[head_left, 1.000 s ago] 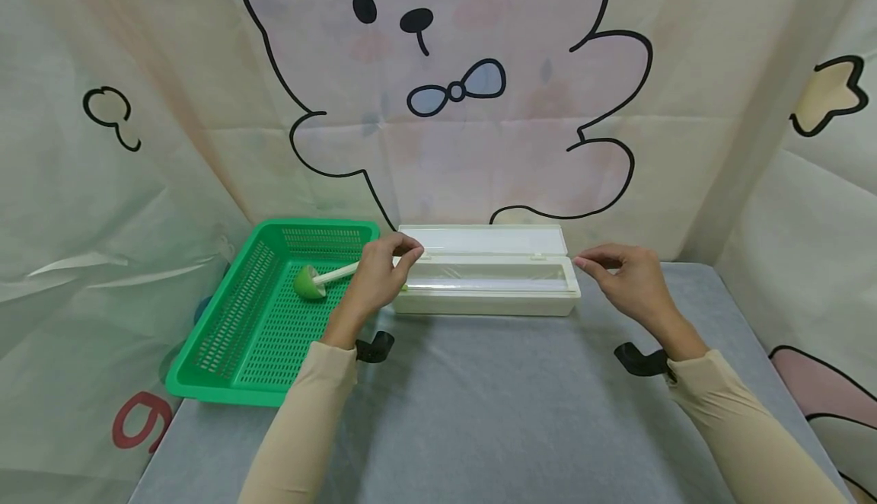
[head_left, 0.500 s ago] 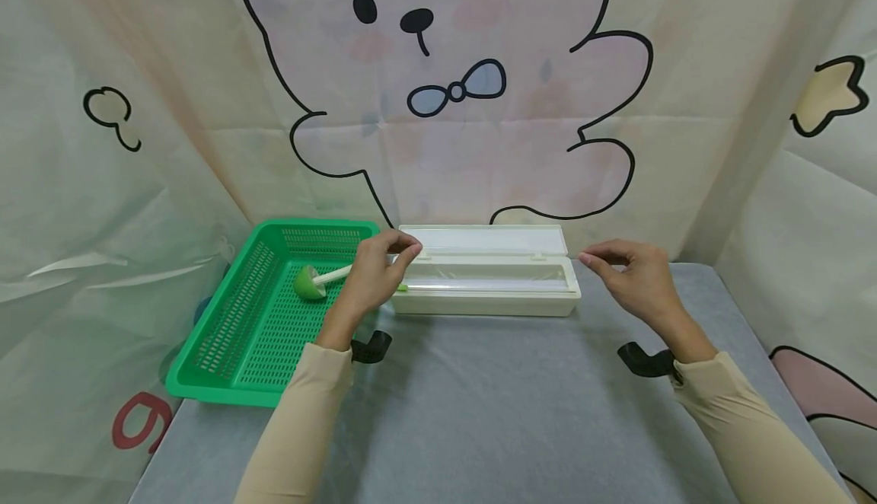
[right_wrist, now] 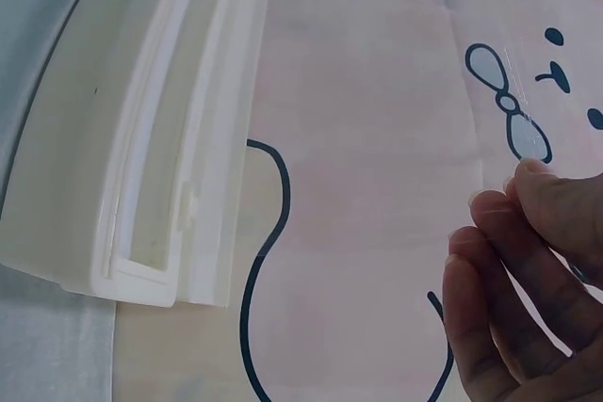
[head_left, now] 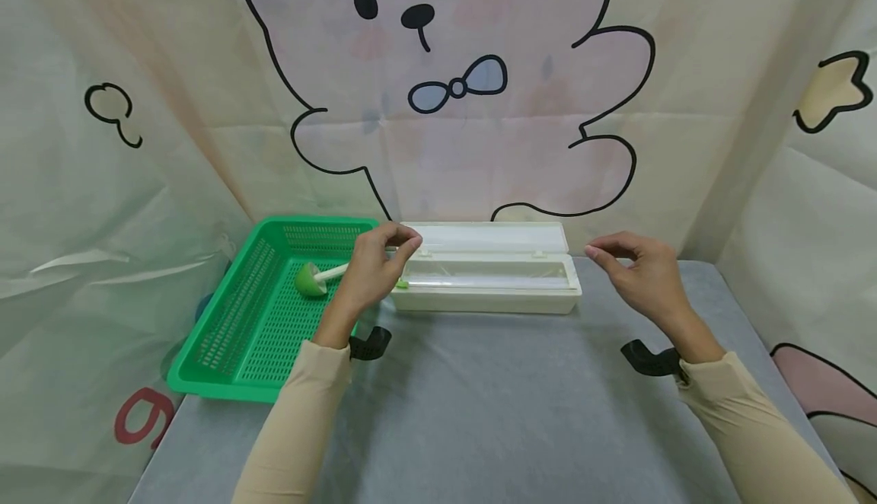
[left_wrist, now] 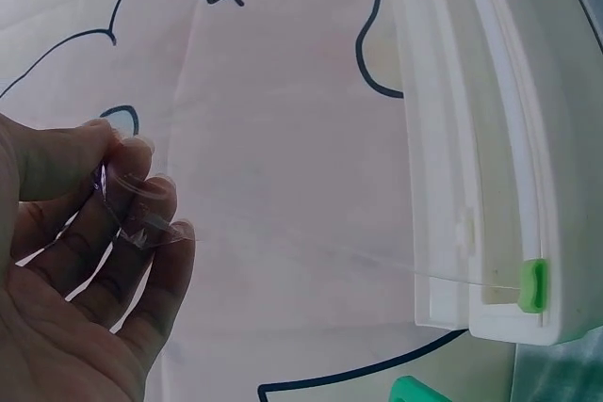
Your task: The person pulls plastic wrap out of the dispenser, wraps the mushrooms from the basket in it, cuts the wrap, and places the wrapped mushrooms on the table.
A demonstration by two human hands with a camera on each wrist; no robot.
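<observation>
Both hands have moved slightly farther apart since the earlier frame. With the left hand [head_left: 372, 266], I see thumb and fingers pinching a crumpled end of clear film [left_wrist: 143, 223]. The right hand [head_left: 644, 275] pinches also, thumb against fingertip, where the film shows only faintly. From the left fingers, its edge runs toward the green slider [left_wrist: 533, 286] on the white box [head_left: 486, 303], lid open. Beside this box lies the green basket [head_left: 226, 392], holding a green-and-white tool [head_left: 310, 281].
</observation>
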